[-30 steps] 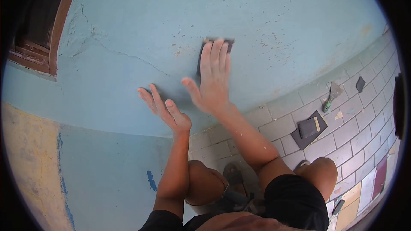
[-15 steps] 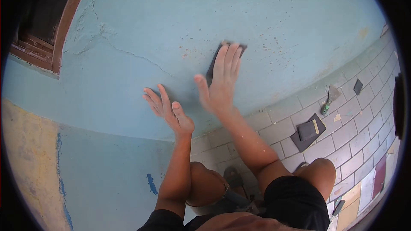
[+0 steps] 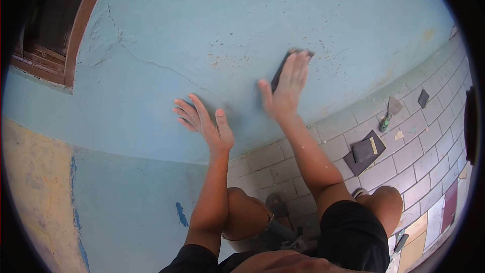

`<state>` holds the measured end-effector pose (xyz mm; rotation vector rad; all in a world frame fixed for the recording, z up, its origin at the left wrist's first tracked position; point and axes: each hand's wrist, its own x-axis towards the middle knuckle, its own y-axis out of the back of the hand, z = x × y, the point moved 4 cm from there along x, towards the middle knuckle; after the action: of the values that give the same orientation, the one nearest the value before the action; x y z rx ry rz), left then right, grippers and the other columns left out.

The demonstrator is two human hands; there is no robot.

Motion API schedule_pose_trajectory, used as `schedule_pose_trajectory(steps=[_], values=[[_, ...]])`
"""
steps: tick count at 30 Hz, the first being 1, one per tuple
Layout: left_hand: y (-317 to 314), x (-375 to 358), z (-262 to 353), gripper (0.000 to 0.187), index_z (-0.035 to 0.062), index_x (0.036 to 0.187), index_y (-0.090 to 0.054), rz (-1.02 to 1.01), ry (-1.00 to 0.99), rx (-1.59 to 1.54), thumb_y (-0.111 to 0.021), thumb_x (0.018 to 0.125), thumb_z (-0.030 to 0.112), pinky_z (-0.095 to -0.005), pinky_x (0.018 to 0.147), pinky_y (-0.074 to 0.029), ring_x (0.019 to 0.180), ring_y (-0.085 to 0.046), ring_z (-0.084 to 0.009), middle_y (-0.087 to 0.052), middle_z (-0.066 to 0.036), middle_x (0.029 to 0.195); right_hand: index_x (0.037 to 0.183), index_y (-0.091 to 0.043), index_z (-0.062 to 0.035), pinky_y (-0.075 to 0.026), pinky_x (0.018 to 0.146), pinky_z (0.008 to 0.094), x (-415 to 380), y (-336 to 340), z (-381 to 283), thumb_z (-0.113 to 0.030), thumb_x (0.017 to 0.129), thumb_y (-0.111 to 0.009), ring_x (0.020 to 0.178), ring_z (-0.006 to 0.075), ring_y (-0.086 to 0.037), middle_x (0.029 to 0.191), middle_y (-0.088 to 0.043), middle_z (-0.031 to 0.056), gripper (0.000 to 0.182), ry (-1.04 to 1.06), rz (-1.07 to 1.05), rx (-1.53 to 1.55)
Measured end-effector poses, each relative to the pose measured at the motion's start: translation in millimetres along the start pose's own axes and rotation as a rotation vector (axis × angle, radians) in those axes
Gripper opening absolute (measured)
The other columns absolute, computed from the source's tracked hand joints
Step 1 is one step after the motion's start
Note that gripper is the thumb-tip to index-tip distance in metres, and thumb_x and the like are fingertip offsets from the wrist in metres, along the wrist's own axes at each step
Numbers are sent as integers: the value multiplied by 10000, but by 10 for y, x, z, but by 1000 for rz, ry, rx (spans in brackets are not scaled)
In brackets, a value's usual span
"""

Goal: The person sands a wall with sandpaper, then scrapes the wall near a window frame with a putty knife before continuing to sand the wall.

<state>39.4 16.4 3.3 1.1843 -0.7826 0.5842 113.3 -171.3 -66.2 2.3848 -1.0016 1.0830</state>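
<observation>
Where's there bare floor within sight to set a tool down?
Bare-looking floor tiles lie between the dark sheets and the maroon piece. A narrower patch sits between the sheets and the right forearm. It's crowded around the sheets, with the green-handled scraper and tan scrap close by.

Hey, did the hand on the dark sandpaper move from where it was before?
Yes, the right hand and the dark sandpaper moved rightward across the blue wall, farther from the brown window frame.
</observation>
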Motion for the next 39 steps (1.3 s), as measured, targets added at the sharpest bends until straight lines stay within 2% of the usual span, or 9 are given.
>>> schedule_pose_trajectory(steps=[3,6,9,12,19,25,30,36,39], values=[[8,56,100,754,5,1629,-218,-47,8,-60,-346,1081,507,-648,1173,145,1571,135,-437,18,-227,1719,1623,-92,52,-54,1224,615,1187,512,312,-503,1045,-506,1573,465,-23,1702,-48,275,902,-191,197,85],[-35,76,158,756,8,1629,-221,8,1,-80,-340,1081,515,-645,1175,143,1573,114,-442,4,-221,1721,1621,-93,58,-46,1218,634,768,270,145,-518,1045,-488,1567,482,-21,1695,-53,291,905,-292,209,93],[-129,57,195,742,41,1643,-193,107,8,-17,-297,1092,527,-637,1189,114,1582,78,-420,-13,-178,1732,1610,-179,58,-41,1192,688,-868,-407,-326,-583,1015,-497,1545,524,-105,1666,-158,322,931,-107,-127,111],[-49,81,120,729,37,1634,-230,93,27,23,-289,1093,521,-632,1195,101,1586,43,-417,-49,-176,1731,1610,-208,39,-9,1174,715,-1043,-330,-284,-614,1006,-488,1555,494,-112,1667,-193,298,932,17,-422,0],[115,134,94,651,13,1566,-406,61,-14,-26,-274,1099,446,-616,1198,103,1592,-7,-400,-163,-192,1713,1624,-124,44,134,1165,675,1282,497,65,-627,1049,-357,1582,435,-2,1708,-67,254,913,-325,169,276],[-55,139,37,656,-2,1564,-401,188,-92,8,-238,1094,427,-595,1201,119,1593,-16,-393,-185,-210,1703,1558,-355,60,79,1187,667,-851,-394,-547,-532,1044,-448,1576,403,-134,1651,-277,273,789,-12,-191,10],[45,168,135,669,-34,1540,-421,150,-77,-78,-220,1092,422,-564,1209,136,1592,-25,-396,-191,-259,1685,1578,-354,12,143,1178,647,498,-138,-1135,-565,1058,-352,1588,381,-109,1680,-268,192,777,260,-333,9],[175,301,574,581,-62,1540,-393,422,-384,-111,-301,1093,298,-589,1249,-93,1576,-102,-433,-238,-252,1672,1621,-276,-33,31,1191,675,279,-62,-888,-749,982,-287,1567,334,-227,1685,-295,125,960,187,-441,409],[-24,226,629,583,-70,1553,-360,-105,-489,-395,-363,1080,270,-599,1243,-116,1579,-104,-426,-208,-264,1678,1617,-35,75,85,1229,556,200,60,-679,-739,1007,-136,1582,374,-154,1675,-229,257,1022,49,-437,859]])
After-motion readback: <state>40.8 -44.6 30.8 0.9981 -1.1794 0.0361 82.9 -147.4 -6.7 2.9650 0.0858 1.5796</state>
